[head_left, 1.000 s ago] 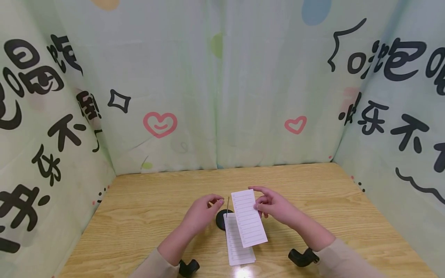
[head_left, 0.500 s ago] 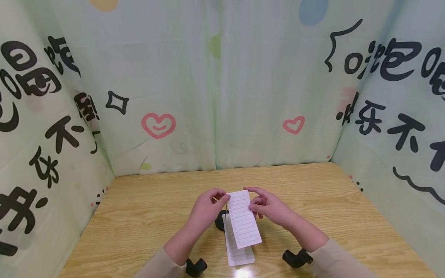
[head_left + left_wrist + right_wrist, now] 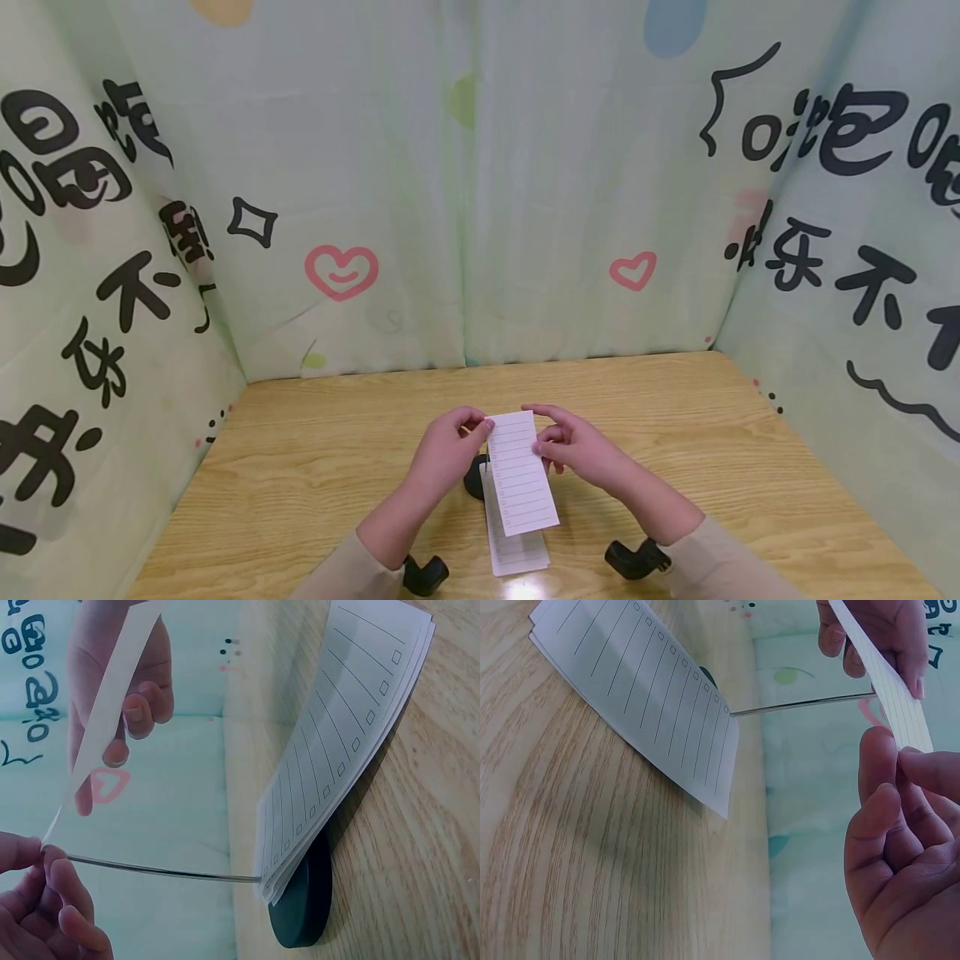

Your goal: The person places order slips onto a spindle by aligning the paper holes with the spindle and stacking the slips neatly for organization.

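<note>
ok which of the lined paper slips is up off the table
The single slip pinched between the left hand and right hand; the other slips sit stacked on the spike.

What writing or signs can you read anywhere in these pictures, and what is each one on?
"乐不" in big black characters: right curtain wall.
"不": left curtain wall; the other characters there are cut off or folded, so I cannot read them.
Pink heart signs, no words: back curtain.
Held paper slip: only blank ruled lines and empty checkboxes.
Paper stack on the spike: the same, no words.
</note>
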A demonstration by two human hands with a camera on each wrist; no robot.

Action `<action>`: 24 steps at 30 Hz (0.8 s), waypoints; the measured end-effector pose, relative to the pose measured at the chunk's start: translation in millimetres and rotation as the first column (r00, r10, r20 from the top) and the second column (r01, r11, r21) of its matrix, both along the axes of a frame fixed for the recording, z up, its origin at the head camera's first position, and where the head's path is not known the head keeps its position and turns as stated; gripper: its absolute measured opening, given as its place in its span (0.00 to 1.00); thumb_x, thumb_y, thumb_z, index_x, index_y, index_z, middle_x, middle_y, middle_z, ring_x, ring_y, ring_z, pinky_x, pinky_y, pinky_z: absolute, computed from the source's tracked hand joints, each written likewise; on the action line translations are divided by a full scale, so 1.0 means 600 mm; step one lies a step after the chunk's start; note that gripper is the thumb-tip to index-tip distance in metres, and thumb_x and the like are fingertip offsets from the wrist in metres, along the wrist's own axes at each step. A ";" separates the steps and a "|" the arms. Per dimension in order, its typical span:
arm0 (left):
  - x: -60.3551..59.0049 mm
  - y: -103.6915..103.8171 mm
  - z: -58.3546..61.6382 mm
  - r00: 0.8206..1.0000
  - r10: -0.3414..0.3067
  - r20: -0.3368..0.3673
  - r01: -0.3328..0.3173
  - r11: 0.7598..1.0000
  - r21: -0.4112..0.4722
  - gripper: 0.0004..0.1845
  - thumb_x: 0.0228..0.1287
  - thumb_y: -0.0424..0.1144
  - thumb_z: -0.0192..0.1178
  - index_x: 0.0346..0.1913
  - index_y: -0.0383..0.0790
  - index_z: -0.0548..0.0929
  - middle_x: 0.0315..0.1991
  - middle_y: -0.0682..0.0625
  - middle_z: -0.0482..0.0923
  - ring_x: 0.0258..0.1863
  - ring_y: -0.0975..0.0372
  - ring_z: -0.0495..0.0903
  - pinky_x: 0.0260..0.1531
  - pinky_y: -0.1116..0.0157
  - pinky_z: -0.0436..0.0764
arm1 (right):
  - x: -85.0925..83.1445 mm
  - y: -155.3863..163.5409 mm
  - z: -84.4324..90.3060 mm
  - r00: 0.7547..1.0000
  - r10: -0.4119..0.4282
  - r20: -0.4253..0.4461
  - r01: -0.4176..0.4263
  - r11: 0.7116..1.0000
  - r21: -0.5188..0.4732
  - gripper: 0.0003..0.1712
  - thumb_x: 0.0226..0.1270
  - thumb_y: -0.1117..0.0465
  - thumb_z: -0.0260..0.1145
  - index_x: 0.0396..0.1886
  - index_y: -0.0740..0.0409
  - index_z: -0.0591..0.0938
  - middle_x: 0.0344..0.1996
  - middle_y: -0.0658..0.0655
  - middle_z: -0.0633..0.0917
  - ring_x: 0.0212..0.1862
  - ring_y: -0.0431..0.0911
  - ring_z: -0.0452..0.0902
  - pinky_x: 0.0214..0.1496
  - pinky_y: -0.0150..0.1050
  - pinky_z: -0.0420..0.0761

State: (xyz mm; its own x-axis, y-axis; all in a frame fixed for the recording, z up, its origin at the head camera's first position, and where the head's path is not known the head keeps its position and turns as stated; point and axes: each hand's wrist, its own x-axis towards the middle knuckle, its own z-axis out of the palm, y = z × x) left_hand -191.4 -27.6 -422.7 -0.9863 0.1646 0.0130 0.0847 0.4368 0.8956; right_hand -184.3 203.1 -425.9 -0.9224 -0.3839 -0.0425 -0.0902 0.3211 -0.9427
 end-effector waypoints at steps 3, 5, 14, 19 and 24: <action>0.000 0.000 -0.001 1.000 -0.007 0.014 0.006 0.999 0.032 0.09 0.70 0.47 0.61 0.43 0.46 0.84 0.36 0.52 0.79 0.33 0.57 0.77 0.33 0.63 0.79 | 0.000 0.000 0.000 1.000 0.000 -0.004 0.000 1.000 0.003 0.33 0.72 0.68 0.60 0.74 0.59 0.63 0.36 0.59 0.85 0.32 0.59 0.78 0.30 0.37 0.73; 0.000 0.000 -0.002 1.000 -0.007 0.030 0.006 0.998 0.057 0.09 0.70 0.47 0.61 0.42 0.45 0.84 0.36 0.51 0.79 0.33 0.56 0.78 0.34 0.62 0.80 | 0.000 0.000 0.000 1.000 0.000 -0.007 0.000 1.000 0.004 0.33 0.72 0.68 0.61 0.74 0.59 0.63 0.37 0.59 0.85 0.32 0.59 0.78 0.30 0.37 0.74; -0.010 -0.005 -0.016 0.996 -0.019 0.090 0.000 0.978 0.208 0.09 0.70 0.44 0.62 0.43 0.41 0.84 0.35 0.49 0.81 0.34 0.55 0.80 0.34 0.59 0.80 | 0.000 -0.004 -0.005 1.000 -0.003 -0.007 0.003 1.000 0.011 0.33 0.71 0.67 0.62 0.74 0.59 0.64 0.37 0.58 0.86 0.32 0.62 0.79 0.29 0.38 0.74; -0.010 -0.007 -0.017 0.997 -0.025 0.078 0.006 0.970 0.242 0.09 0.73 0.40 0.58 0.43 0.37 0.84 0.34 0.48 0.82 0.35 0.59 0.80 0.37 0.58 0.81 | -0.003 -0.005 -0.007 1.000 0.002 -0.012 -0.002 1.000 0.012 0.32 0.71 0.69 0.61 0.73 0.59 0.65 0.35 0.58 0.86 0.31 0.62 0.78 0.29 0.39 0.74; -0.008 -0.009 -0.014 0.996 -0.028 0.088 0.008 0.974 0.227 0.09 0.73 0.40 0.57 0.42 0.38 0.83 0.34 0.48 0.82 0.36 0.58 0.80 0.40 0.54 0.81 | -0.004 -0.006 -0.007 1.000 -0.001 -0.010 0.001 1.000 0.025 0.32 0.71 0.68 0.61 0.73 0.58 0.65 0.35 0.58 0.86 0.32 0.62 0.79 0.30 0.40 0.75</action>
